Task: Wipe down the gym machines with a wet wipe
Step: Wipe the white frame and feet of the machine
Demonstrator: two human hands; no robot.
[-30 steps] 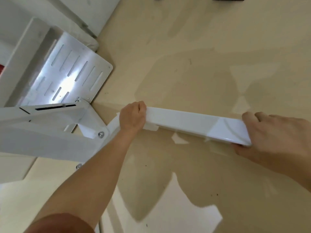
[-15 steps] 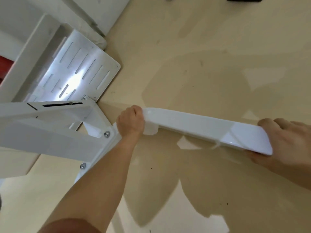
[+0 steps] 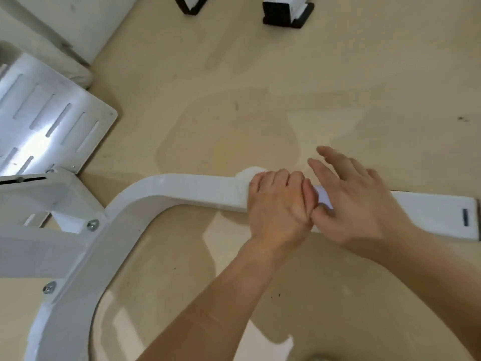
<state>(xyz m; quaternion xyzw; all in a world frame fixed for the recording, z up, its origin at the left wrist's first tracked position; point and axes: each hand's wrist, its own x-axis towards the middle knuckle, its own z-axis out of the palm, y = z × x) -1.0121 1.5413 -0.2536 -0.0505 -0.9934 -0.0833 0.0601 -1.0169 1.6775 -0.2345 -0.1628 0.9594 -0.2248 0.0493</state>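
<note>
A white curved frame bar (image 3: 187, 190) of the gym machine runs from lower left to the right edge, low over the beige floor. My left hand (image 3: 278, 204) is closed around the bar near its middle, pressing a white wet wipe (image 3: 246, 178) that bulges out past the knuckles. My right hand (image 3: 356, 196) lies just to the right of it, fingers spread and flat over the bar, thumb touching my left hand. It holds nothing that I can see. The bar's flat end (image 3: 442, 214) with a black slot sticks out beyond my right hand.
A white slotted metal plate (image 3: 52, 123) lies at the left, with a bolted white bracket (image 3: 39, 204) below it. Two black machine feet (image 3: 286, 11) stand at the top. A white wall base (image 3: 65, 29) runs along the upper left. Beige floor (image 3: 286, 87) lies beyond the bar.
My left hand has slid the wipe rightward along the bar from the bend to its middle. My right hand has let go of the bar's end and moved left beside it.
</note>
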